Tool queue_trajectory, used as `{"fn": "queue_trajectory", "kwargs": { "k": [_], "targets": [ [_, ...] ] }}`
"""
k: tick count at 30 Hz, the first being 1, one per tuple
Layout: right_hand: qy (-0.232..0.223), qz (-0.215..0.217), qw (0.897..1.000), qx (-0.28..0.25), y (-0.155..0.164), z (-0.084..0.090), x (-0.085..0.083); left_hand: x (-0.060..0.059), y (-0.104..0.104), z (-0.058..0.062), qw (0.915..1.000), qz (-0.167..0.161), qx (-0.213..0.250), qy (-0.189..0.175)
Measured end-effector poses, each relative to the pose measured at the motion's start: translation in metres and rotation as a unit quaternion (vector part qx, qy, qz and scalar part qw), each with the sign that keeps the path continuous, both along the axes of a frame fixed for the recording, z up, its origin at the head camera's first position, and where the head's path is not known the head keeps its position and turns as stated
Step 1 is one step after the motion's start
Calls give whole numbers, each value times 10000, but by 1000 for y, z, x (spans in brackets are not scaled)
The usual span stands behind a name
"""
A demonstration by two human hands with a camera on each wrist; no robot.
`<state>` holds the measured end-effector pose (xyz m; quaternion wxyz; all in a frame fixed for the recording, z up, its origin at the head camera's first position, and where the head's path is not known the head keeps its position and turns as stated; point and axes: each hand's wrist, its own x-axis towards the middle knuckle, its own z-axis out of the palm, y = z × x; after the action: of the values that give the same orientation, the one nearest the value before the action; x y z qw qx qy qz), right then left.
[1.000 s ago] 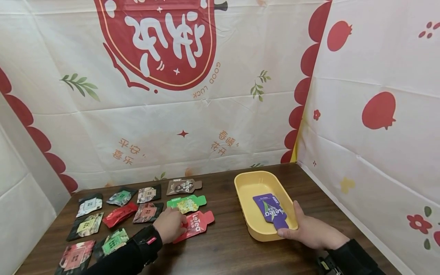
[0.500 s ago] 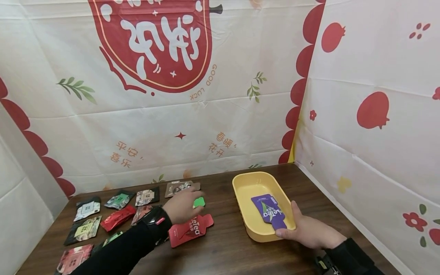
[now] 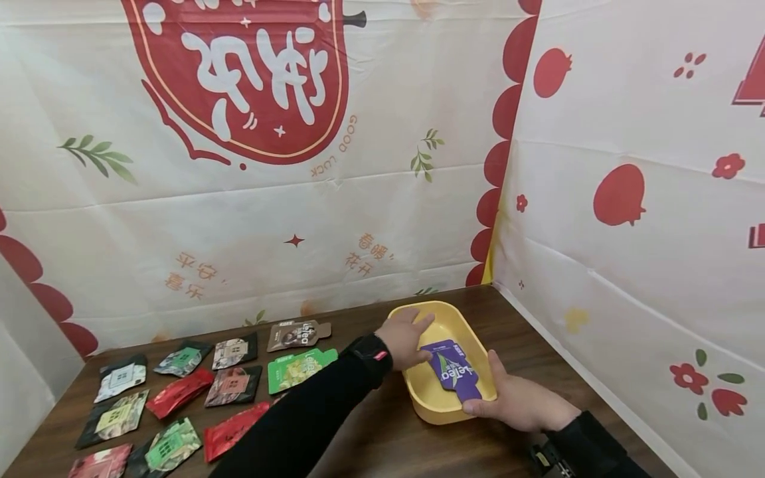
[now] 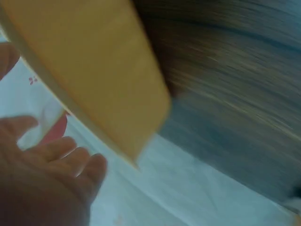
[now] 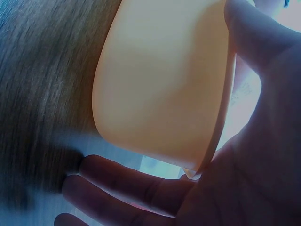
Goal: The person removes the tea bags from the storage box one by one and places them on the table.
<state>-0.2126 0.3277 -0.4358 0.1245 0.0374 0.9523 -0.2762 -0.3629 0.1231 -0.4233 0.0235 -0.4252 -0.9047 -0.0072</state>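
A yellow plastic tray (image 3: 441,417) stands at the right of the table. Inside it lies a purple LeTea sachet (image 3: 448,364), its narrow tab toward the near right corner. My right hand (image 3: 527,402) grips the tray's right near rim, thumb over the edge and fingers along the outside wall (image 5: 155,80). Over the tray's left rim, my left hand (image 3: 404,337) spreads its fingers with nothing seen between them. The left wrist view shows those fingers (image 4: 70,157) loosely bent beside the tray's rim (image 4: 89,129).
Left of the tray lie a green LeTea sachet (image 3: 299,370) and a brown one (image 3: 297,334). Farther left are several dark pouches (image 3: 232,385) and red packets (image 3: 179,393), (image 3: 230,431). The left sleeve (image 3: 311,411) covers part of the table. Printed cloth walls (image 3: 358,192) stand behind and right.
My left hand has moved right, from the red sachet across the green one to the tray's left rim. The green sachet still lies on the table. The right hand keeps its grip; the head view has shifted.
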Motion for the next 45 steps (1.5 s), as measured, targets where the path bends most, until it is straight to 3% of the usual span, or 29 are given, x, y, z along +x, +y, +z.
{"fn": "queue_trajectory", "kwargs": {
  "k": [5, 9, 14, 17, 25, 28, 32, 38, 45],
  "targets": [
    [23, 35, 10000, -74, -6, 0, -2, 9, 24, -2, 9939, -16, -1048, -358],
    [35, 43, 9999, -125, -5, 0, -4, 21, 28, 8, 9870, -123, -1401, -783],
    [136, 141, 9998, -107, -3, 4, -5, 20, 31, 12, 9881, -389, -1350, -622],
    [117, 101, 9999, -73, -3, 5, -6, 19, 31, 12, 9882, -380, -1357, -601],
    [-10, -43, 10000, -56, -1, 0, -4, 27, 30, 4, 9837, 258, -1453, -1026],
    [-3, -72, 9999, -71, -2, -2, -3, 28, 31, 0, 9835, 193, -1551, -914],
    [6, -107, 9999, -76, -2, -4, -1, 29, 33, -2, 9852, -102, -1637, -502],
    [10, -107, 9999, -95, 0, -6, -1, 30, 36, 0, 9837, -266, -1534, -901],
    [62, 25, 9999, -149, 1, -4, 0, 41, 42, -6, 9904, 3, -1348, -304]
  ]
}}
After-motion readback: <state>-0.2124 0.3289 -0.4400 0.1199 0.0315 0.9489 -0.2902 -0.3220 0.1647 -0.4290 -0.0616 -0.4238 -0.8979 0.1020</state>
